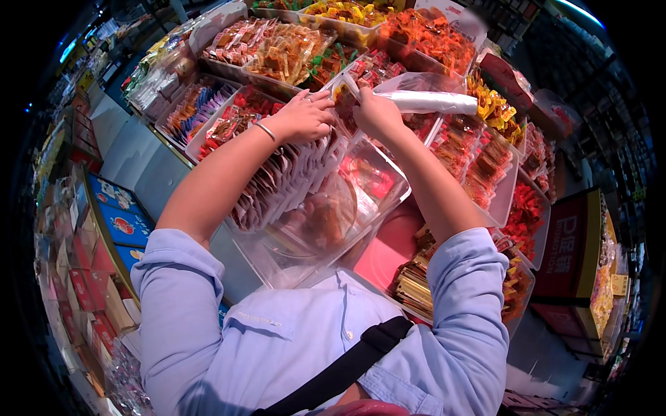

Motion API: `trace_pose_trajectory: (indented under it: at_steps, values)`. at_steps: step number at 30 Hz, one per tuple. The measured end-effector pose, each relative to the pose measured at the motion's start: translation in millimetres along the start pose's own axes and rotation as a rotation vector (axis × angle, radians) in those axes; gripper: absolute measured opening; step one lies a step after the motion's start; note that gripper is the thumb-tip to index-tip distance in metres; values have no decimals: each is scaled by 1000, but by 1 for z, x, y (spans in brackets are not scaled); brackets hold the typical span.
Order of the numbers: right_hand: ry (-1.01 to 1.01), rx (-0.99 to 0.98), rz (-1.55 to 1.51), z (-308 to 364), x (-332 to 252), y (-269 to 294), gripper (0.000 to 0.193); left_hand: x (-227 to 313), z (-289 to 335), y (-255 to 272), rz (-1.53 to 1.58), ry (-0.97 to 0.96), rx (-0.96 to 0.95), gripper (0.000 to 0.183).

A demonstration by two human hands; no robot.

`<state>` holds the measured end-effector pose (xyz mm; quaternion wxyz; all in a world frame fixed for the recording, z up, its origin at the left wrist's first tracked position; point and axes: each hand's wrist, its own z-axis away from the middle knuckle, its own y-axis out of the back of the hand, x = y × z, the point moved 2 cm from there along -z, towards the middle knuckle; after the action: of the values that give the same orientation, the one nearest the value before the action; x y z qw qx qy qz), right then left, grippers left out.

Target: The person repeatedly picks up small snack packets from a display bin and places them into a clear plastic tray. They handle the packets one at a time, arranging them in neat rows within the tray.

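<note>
My left hand (305, 118), with a ring and a wrist bangle, reaches over the bins with its fingers stretched and slightly apart. Below it stands a dense row of packed snack sachets (274, 180) with pale edges. Close on its right, my right hand (378, 112) has its fingers curled at the pale edge of a clear plastic piece (345, 97); what exactly they grip is hidden. Beside the right hand a roll of white plastic bags (437, 102) lies across the bins. Nearer my body is a clear bin (288, 260) with a few packets inside.
Bins of orange packets (430, 38), yellow packets (492, 104) and red packets (524, 215) surround my arms. Gold-coloured packets (416, 281) sit in a pink-bottomed bin by my right elbow. A red display box (569, 243) stands at the right, blue panels (125, 225) at the left.
</note>
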<state>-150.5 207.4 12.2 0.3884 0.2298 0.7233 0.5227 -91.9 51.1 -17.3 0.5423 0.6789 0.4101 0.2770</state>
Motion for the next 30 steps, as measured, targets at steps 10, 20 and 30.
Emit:
trace_pose_trajectory:
  at_steps: [10, 20, 30]
  values:
    - [210, -101, 21, -15, -39, -21, 26, 0, 12, 22, -76, 98, -361, 25]
    - [166, -246, 125, -24, -23, -54, 27, 5, 8, 16, 102, 159, -237, 24]
    - [346, -20, -59, -4, -10, -25, 32, -39, 17, 48, 526, 537, -334, 51]
